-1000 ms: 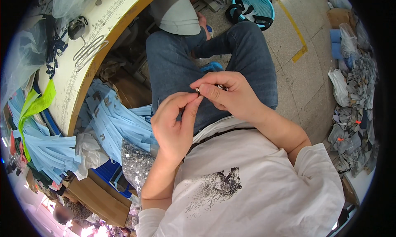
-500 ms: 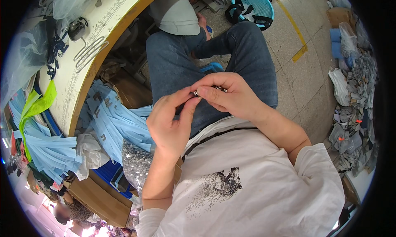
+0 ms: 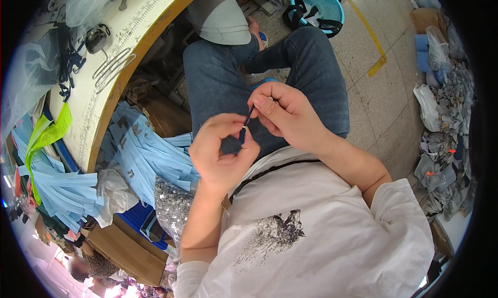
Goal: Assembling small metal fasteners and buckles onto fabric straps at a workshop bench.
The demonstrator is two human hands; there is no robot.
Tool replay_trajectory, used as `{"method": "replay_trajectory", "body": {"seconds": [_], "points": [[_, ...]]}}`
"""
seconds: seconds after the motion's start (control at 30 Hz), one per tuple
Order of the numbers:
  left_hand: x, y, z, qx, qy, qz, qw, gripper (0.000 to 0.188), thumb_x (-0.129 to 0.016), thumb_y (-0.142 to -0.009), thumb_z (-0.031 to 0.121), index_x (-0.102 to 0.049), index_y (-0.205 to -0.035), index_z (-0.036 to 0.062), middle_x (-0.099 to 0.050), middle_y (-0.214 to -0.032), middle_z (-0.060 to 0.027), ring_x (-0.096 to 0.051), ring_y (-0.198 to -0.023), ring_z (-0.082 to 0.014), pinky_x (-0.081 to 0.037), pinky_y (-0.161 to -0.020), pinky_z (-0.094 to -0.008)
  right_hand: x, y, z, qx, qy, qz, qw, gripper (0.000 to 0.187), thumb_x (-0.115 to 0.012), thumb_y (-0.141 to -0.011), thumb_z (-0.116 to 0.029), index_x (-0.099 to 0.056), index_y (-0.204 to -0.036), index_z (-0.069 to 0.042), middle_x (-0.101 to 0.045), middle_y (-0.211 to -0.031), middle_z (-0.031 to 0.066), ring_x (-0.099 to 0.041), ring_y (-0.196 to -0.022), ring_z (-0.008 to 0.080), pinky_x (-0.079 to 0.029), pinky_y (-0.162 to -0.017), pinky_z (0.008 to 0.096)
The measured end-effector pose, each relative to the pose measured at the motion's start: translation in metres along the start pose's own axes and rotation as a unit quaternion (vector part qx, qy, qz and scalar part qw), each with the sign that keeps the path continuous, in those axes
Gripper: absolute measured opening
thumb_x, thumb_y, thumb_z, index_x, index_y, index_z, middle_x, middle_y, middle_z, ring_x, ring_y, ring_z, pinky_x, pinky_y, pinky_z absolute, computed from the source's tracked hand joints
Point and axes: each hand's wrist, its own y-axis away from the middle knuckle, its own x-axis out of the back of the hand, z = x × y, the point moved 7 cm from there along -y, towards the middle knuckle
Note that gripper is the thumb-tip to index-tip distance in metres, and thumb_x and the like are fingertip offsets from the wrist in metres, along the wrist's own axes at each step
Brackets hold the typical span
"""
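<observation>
A narrow dark blue strap [image 3: 242,136] runs between my two hands over my lap, with a small pale, shiny bit on it that is too small to name. My left hand [image 3: 223,150] pinches the strap's lower part between thumb and forefinger. Up and to the right, my right hand [image 3: 288,110] grips its upper end between thumb and fingertips. Fingers hide part of the strap. Under both hands are my blue jeans [image 3: 218,85].
Along the left curves a white table edge [image 3: 106,103] with ruler marks, bearing bent wire hooks [image 3: 113,67]. Light blue strips [image 3: 150,142] hang below it. A turquoise basket [image 3: 332,8] stands on the floor ahead. Grey scraps [image 3: 451,122] lie heaped at right.
My hands have drawn slightly apart, the right one upward. The dark blue strap now shows between them; before, mostly small shiny metal showed at the fingertips.
</observation>
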Motion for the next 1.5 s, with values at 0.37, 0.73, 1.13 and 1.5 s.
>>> {"method": "replay_trajectory", "body": {"seconds": [0.37, 0.73, 1.13, 1.5], "points": [[-0.003, 0.003, -0.012, 0.128, 0.149, -0.091, 0.976, 0.023, -0.071, -0.073, -0.011, -0.066, -0.093, -0.0034, -0.064, -0.092, -0.0104, -0.060, -0.073, -0.0127, -0.048, -0.064, -0.0231, 0.000, 0.000, -0.002, -0.011, -0.033, 0.001, 0.999, 0.018, -0.050, -0.100, -0.018, -0.057, -0.102, -0.002, -0.057, -0.082, 0.0004, -0.042, -0.056, 0.0010, -0.030, -0.044, 0.0172], [-0.006, 0.007, -0.031, 0.237, 0.211, -0.078, 0.945, 0.019, -0.069, -0.080, -0.010, -0.066, -0.098, -0.0031, -0.059, -0.085, -0.0033, -0.052, -0.070, -0.0054, -0.040, -0.061, -0.0175, -0.003, 0.001, -0.011, 0.059, 0.088, -0.008, 0.994, 0.019, -0.056, -0.098, -0.017, -0.064, -0.100, 0.000, -0.047, -0.066, -0.0067, -0.035, -0.052, -0.0003, -0.024, -0.044, 0.0178], [-0.001, 0.008, -0.031, 0.238, 0.211, -0.056, 0.946, 0.020, -0.069, -0.079, -0.012, -0.067, -0.095, -0.0011, -0.059, -0.083, -0.0024, -0.048, -0.066, -0.0034, -0.036, -0.058, -0.0167, -0.006, 0.001, -0.009, -0.019, 0.042, -0.032, 0.998, 0.018, -0.065, -0.092, -0.015, -0.065, -0.101, 0.000, -0.058, -0.076, -0.0033, -0.043, -0.058, -0.0004, -0.032, -0.047, 0.0163], [0.002, 0.014, -0.035, 0.267, 0.211, -0.025, 0.940, 0.024, -0.069, -0.080, -0.013, -0.066, -0.102, -0.0046, -0.062, -0.093, -0.0055, -0.055, -0.074, -0.0064, -0.044, -0.065, -0.0178, 0.001, 0.000, -0.005, -0.008, 0.047, -0.033, 0.998, 0.013, -0.067, -0.090, -0.011, -0.065, -0.099, -0.001, -0.059, -0.077, -0.0030, -0.048, -0.066, 0.0001, -0.037, -0.053, 0.0155]]}}
